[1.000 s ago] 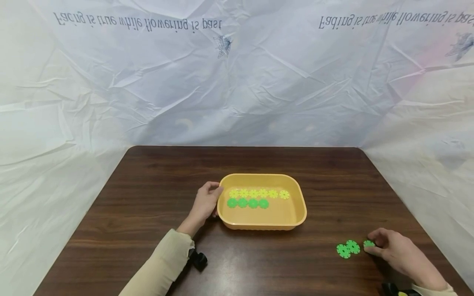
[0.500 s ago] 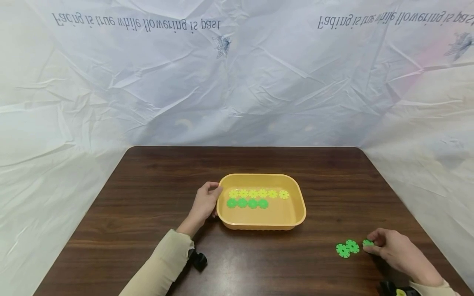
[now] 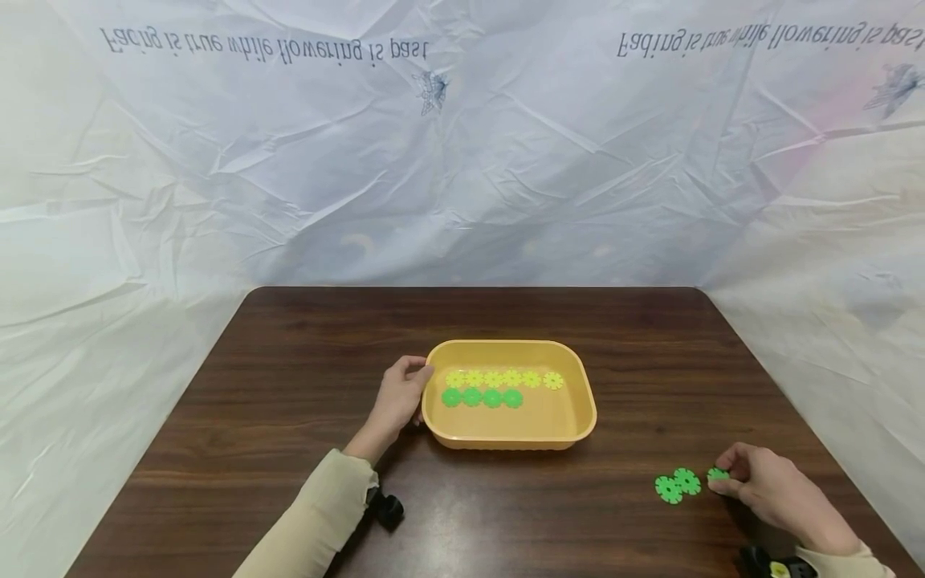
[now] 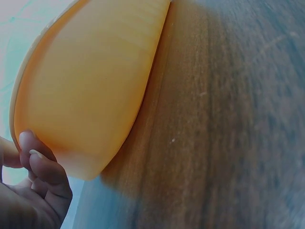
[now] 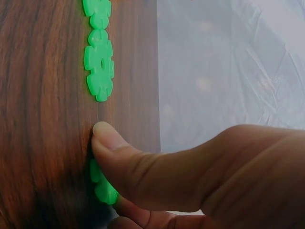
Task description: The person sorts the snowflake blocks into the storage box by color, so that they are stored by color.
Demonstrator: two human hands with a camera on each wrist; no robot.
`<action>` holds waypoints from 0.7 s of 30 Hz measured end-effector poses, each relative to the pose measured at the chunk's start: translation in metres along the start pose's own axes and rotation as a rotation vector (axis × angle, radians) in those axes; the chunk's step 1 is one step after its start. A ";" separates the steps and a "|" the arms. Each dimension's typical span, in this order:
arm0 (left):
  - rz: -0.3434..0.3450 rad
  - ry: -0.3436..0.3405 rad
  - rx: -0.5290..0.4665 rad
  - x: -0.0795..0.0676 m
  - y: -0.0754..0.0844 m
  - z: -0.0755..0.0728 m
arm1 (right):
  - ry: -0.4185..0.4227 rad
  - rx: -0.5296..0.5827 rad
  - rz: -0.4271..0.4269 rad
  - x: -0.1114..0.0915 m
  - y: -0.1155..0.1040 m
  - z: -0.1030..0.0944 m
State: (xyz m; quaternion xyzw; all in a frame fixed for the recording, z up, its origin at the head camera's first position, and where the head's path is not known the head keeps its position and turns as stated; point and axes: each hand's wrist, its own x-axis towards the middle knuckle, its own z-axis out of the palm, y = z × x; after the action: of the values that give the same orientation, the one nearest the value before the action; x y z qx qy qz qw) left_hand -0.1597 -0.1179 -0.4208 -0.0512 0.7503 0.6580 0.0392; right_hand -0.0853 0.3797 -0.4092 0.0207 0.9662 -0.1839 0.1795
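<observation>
My left hand (image 3: 396, 399) grips the left rim of a yellow plastic tray (image 3: 516, 443). In the left wrist view, curled fingers (image 4: 46, 169) lie against the tray's outer wall (image 4: 90, 90). Inside the tray are a row of yellow notched discs (image 3: 494, 379) and a shorter row of green discs (image 3: 493, 398) in front. At the right, my right hand (image 3: 780, 490) pinches a green notched disc (image 3: 717, 474) at the tabletop, its thumb (image 5: 119, 148) partly covering it in the right wrist view. Two more green discs (image 3: 669, 489) lie together just left of that hand.
The dark wood table (image 3: 325, 321) has a far edge against a hanging white sheet (image 3: 506, 201) with printed writing. Sheeting hangs at both sides too. Dark straps with small devices (image 3: 386, 508) sit on the wrists.
Both hands stay almost in place. My right fingers have closed slightly further over the green disc. The tray and the other discs show no clear movement.
</observation>
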 end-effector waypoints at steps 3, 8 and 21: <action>-0.002 0.000 -0.001 -0.001 0.000 0.000 | 0.000 0.002 0.003 0.000 0.000 -0.002; -0.008 0.002 -0.006 0.000 0.000 0.000 | 0.013 -0.004 0.006 -0.001 -0.001 -0.003; -0.011 0.000 -0.009 0.000 0.000 0.000 | 0.109 -0.003 -0.039 -0.011 -0.006 -0.007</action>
State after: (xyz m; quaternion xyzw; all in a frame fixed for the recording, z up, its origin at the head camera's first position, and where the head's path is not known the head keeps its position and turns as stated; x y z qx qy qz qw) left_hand -0.1596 -0.1178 -0.4207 -0.0554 0.7470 0.6611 0.0427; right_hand -0.0780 0.3773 -0.3967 0.0115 0.9751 -0.1843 0.1228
